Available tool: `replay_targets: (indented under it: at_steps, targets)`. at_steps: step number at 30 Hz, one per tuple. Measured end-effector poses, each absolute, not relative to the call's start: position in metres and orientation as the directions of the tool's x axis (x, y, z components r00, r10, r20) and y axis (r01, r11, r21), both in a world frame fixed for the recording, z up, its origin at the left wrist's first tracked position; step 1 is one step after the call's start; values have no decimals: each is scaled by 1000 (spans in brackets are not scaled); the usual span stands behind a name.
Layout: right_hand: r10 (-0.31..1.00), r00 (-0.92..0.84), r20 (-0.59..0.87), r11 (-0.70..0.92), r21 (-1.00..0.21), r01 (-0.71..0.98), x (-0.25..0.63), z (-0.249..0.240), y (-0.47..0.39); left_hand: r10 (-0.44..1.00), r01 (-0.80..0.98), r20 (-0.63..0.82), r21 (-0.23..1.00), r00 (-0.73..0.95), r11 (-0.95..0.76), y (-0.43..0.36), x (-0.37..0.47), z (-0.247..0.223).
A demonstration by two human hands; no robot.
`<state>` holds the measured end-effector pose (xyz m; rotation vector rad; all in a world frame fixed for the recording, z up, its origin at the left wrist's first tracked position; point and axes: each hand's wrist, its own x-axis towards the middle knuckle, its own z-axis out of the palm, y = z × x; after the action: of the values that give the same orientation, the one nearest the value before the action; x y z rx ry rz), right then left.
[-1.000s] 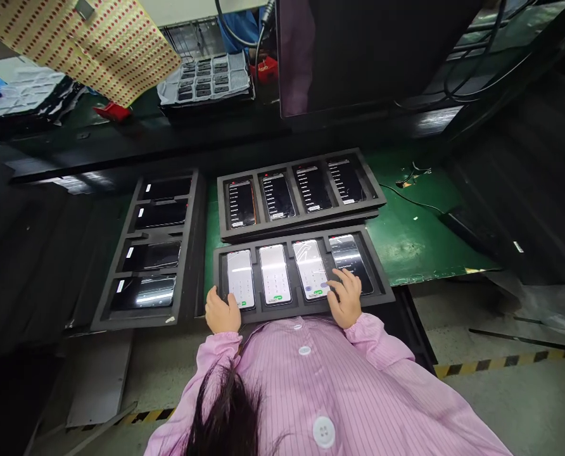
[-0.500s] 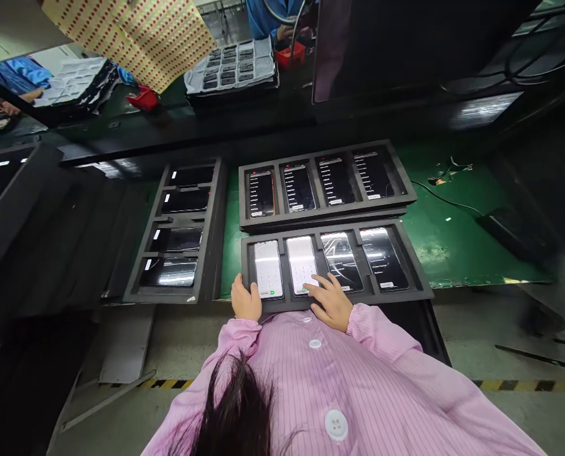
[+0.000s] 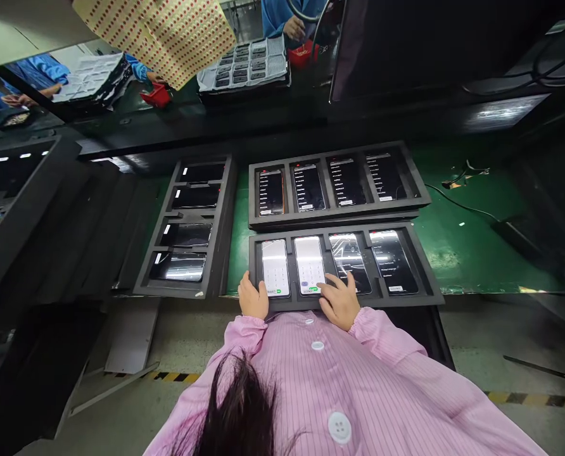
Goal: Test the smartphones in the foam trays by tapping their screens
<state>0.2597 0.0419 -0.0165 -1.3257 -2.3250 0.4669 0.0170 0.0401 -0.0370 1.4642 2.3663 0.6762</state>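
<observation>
In front of me lies a black foam tray with phones in its slots. My left hand rests at the tray's near left corner, thumb apart from the fingers, beside a phone with a white keypad screen. My right hand is spread over the near edge. Its index fingertip is at the bottom of the second phone, which also shows a white keypad with a green button. The third phone, partly under my raised fingers, and the fourth phone have dark screens.
Behind is another foam tray of phones showing dark menu lists. A third tray stands at the left. A cable crosses the green bench at the right. Beyond a dark rail, people in blue sleeves work near red bins.
The view has shifted slightly, so the bench appears further right. My right index finger has moved a little on the second phone, where a dark round spot now shows at the lower left of its keypad.
</observation>
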Motion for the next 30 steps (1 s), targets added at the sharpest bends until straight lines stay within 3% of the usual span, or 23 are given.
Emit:
replay_targets:
  at_steps: [4, 11, 23, 30]
  targets:
    - [773, -628, 89, 579, -504, 642, 247, -16, 47, 894, 766, 12, 521, -448, 377, 40, 17, -37]
    - [924, -350, 151, 377, -494, 783, 258, -17, 45, 891, 764, 6, 517, -454, 386, 40, 17, -37]
    - [841, -533, 93, 486, -563, 669, 238, -14, 55, 888, 756, -5, 523, -461, 395, 40, 18, -37]
    - [913, -353, 205, 408, -496, 767, 253, -17, 49, 891, 763, -7, 513, -455, 393, 41, 18, -36]
